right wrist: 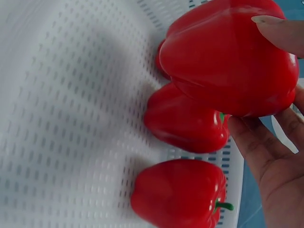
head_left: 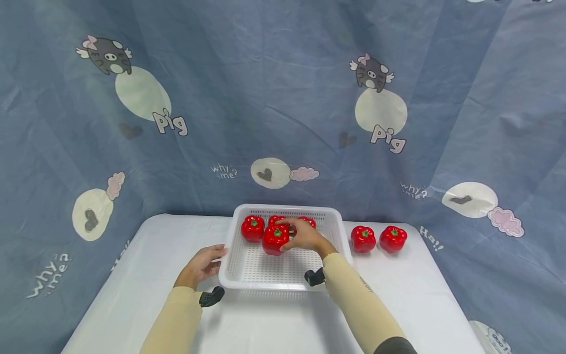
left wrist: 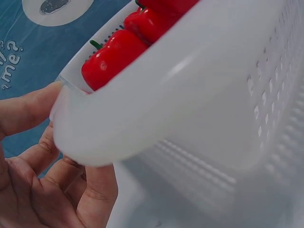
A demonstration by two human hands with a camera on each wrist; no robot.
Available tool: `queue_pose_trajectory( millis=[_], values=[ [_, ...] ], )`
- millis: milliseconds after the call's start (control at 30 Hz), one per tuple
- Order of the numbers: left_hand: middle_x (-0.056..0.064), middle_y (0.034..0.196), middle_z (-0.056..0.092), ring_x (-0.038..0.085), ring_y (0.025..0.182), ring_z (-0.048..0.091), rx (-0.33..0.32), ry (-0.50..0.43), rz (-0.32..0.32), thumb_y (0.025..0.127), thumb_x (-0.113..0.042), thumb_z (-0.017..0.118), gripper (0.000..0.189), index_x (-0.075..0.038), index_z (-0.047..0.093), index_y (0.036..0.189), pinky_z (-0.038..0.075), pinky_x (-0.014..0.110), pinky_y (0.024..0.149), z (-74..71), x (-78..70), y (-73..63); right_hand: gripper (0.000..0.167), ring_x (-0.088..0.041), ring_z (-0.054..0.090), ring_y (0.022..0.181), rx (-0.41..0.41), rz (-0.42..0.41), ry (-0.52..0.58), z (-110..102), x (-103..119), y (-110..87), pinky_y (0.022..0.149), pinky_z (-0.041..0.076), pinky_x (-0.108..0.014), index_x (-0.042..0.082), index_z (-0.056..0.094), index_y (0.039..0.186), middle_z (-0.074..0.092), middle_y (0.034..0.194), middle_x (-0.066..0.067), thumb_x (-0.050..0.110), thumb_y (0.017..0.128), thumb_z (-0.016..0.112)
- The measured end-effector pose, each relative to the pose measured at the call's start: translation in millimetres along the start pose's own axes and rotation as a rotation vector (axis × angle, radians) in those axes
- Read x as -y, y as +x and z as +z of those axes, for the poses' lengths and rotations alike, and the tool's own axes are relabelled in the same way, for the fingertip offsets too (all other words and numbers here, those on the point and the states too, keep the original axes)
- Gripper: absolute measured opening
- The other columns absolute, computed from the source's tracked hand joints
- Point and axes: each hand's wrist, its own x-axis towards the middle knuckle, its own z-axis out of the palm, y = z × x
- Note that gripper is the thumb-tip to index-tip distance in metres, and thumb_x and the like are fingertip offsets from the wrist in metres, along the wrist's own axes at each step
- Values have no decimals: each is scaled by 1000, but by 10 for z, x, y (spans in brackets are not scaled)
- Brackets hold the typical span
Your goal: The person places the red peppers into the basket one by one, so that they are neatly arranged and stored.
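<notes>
A white perforated plastic basket (head_left: 283, 285) stands on the table. My right hand (head_left: 305, 235) holds a red bell pepper (head_left: 275, 240) above the basket floor, thumb on one side and fingers on the other in the right wrist view. Three more red bell peppers lie along the basket's far side: one at the left (head_left: 253, 228), one in the middle (head_left: 275, 219) partly behind the held pepper, and one at the right (head_left: 308, 222) partly hidden by my hand. At the basket's left side, my left hand (head_left: 207, 261) grips the rim (left wrist: 118, 128), thumb above and fingers beneath.
Two red bell peppers, a nearer-left one (head_left: 363, 239) and one further right (head_left: 393, 239), sit on the white table (head_left: 398, 295) right of the basket. A blue cloth (head_left: 283, 98) with pig prints hangs behind the table's back edge.
</notes>
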Motion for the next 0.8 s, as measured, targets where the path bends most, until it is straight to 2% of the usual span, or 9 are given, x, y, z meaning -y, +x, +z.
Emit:
queue_pose_trajectory(
  millis=[200, 333, 500, 800],
  values=[
    [22, 139, 47, 33, 112, 55, -2, 6, 5, 94, -20, 62, 49, -2, 48, 138, 54, 42, 89, -10, 15, -5, 70, -30, 49, 123, -4, 25, -18, 95, 47, 56, 92, 52, -46, 21, 58, 131, 54, 134, -6, 9, 68, 86],
    [22, 138, 47, 33, 111, 56, 0, -1, 7, 94, -20, 63, 50, -1, 48, 138, 55, 42, 88, -4, 18, -5, 72, -30, 45, 126, 0, 28, -21, 161, 68, 99, 93, 51, -49, 20, 56, 134, 52, 136, -7, 10, 69, 85],
    [21, 136, 49, 32, 110, 58, 0, -5, 11, 94, -20, 62, 49, 0, 48, 137, 55, 42, 87, -5, 19, 1, 74, -30, 43, 127, 0, 27, 7, 238, 77, 144, 95, 49, -51, 17, 54, 137, 51, 136, -8, 10, 70, 85],
    [22, 135, 49, 32, 108, 58, 14, -2, 25, 93, -21, 63, 50, 1, 49, 136, 55, 43, 87, -8, 8, -27, 71, -29, 43, 128, -16, 69, 63, 374, 65, 174, 94, 50, -51, 24, 55, 130, 50, 136, -5, 11, 68, 86]
  ],
)
